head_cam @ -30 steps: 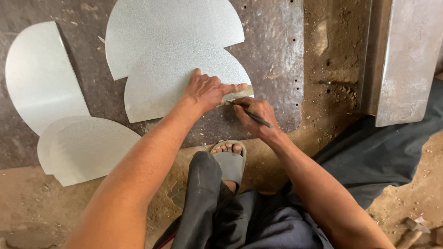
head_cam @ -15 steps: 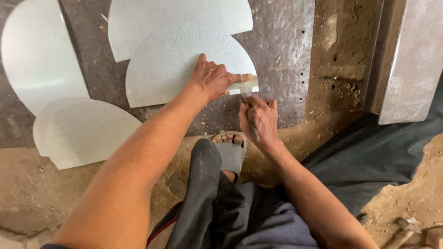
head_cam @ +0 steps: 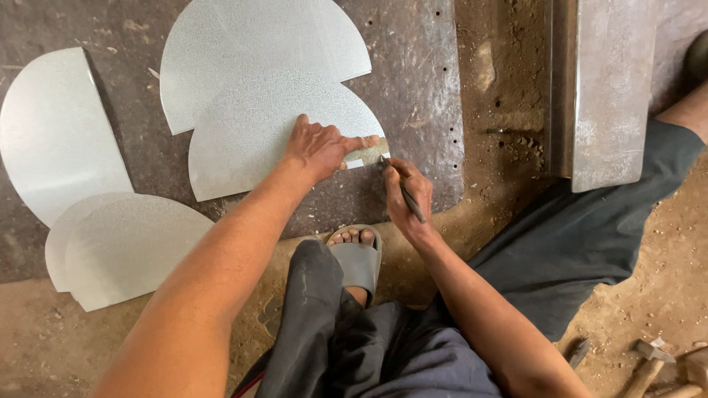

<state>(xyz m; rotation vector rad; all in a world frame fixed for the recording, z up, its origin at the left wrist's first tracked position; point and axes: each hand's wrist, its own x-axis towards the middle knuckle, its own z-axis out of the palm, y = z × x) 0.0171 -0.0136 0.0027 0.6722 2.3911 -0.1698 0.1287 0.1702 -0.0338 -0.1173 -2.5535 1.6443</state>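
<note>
1. At the far left of the frame, a half-round cut sheet (head_cam: 63, 133) of pale metal lies on a dark steel floor plate (head_cam: 413, 110). Just below it, at lower left, is a stacked pair of similar half-rounds (head_cam: 125, 247), their edges not quite aligned.
2. Upper centre: a large half-disc (head_cam: 251, 51) lies flat, its lower edge overlapped by the half-disc being worked (head_cam: 251, 140).
3. The left hand (head_cam: 321, 147) presses down on that top piece near its right corner, fingers spread flat and the thumb stretched along a small light-coloured strip (head_cam: 369, 153), possibly a ruler or template, at the sheet's corner.
4. The right hand (head_cam: 405, 195) pinches a thin dark marking tool (head_cam: 402, 188) in closed fingers, tip touching the strip's end.
5. Judging by this, the cutting looks done; marking is under way at one corner, and I can make out no drawn lines on the other sheets.
6. Lower centre: a foot in a grey sandal (head_cam: 358, 258).
7. Right: a heavy steel block (head_cam: 601, 96); a hammer (head_cam: 645, 361) at the bottom right corner.
</note>
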